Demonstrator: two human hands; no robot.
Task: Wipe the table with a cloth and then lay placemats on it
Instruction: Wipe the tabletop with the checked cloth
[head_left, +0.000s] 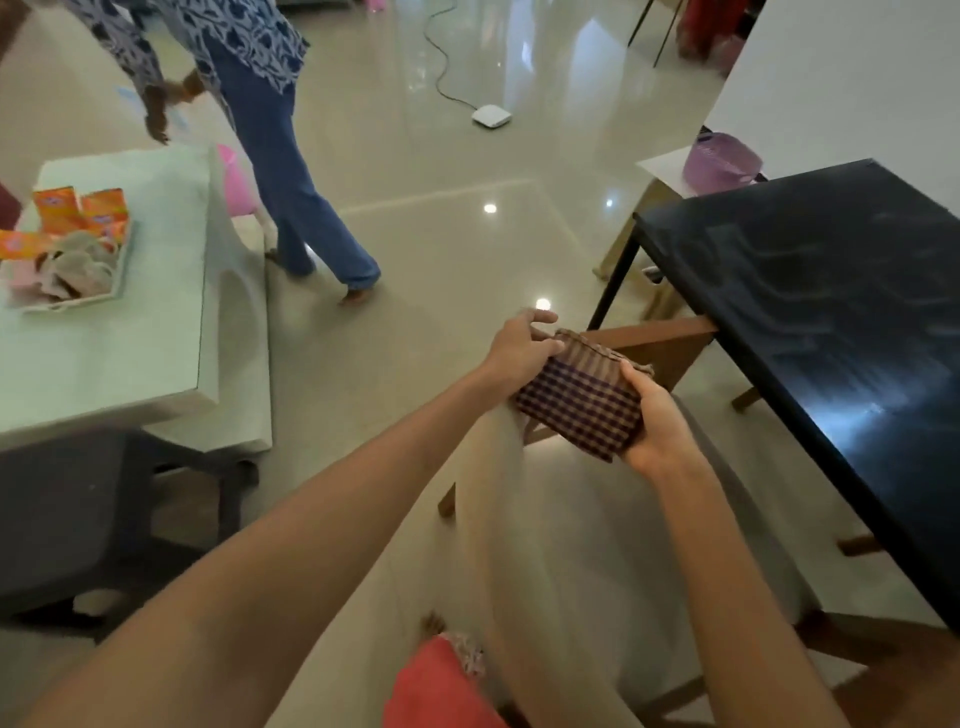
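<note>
A folded checked cloth (582, 400), brown and dark purple, is held between both my hands in the middle of the head view, over the top of a wooden chair back. My left hand (519, 351) grips its far left edge, fingers curled over the top. My right hand (657, 421) holds its right side, thumb on top and fingers underneath. The black table (841, 312) stands to the right, its glossy top showing faint wipe streaks. No placemats are in view.
A wooden chair (660, 343) with pale fabric draped over it stands below my hands, against the black table's edge. A pale table (119, 332) at left carries a tray (122, 273) of orange packets. Another person (275, 156) walks across the shiny floor. A purple basket (722, 161) sits far right.
</note>
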